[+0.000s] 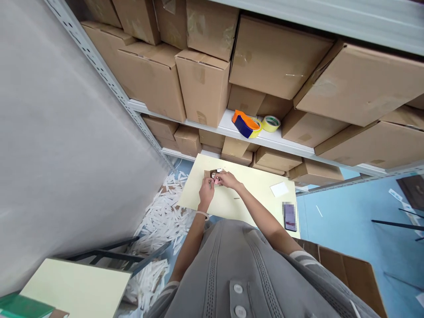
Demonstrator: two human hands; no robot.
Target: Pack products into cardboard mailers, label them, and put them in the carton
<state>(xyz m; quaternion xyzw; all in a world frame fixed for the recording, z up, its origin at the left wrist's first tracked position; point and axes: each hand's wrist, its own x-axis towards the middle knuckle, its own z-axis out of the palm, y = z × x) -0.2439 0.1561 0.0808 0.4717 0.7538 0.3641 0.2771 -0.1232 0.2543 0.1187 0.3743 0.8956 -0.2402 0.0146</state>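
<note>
Both hands meet over a small open cardboard box [207, 173] at the left part of the cream tabletop [198, 198]. My right hand [228, 179] comes in from the right, its fingers pinched on a small pink item [216, 180]. My left hand [206, 191] is closed at the box's near side, its fingertips close to the pink item. What the left fingers grip is too small to make out. Something small and white [219, 170] shows at the box's far edge. The box's inside is mostly hidden by my fingers.
Shelves [291, 148] of cardboard boxes rise behind the table. An orange and blue tape dispenser [244, 125] and a tape roll [270, 123] sit on one shelf. A white card [279, 189] and a phone [289, 216] lie to the right. Paper strips [162, 216] cover the floor at left.
</note>
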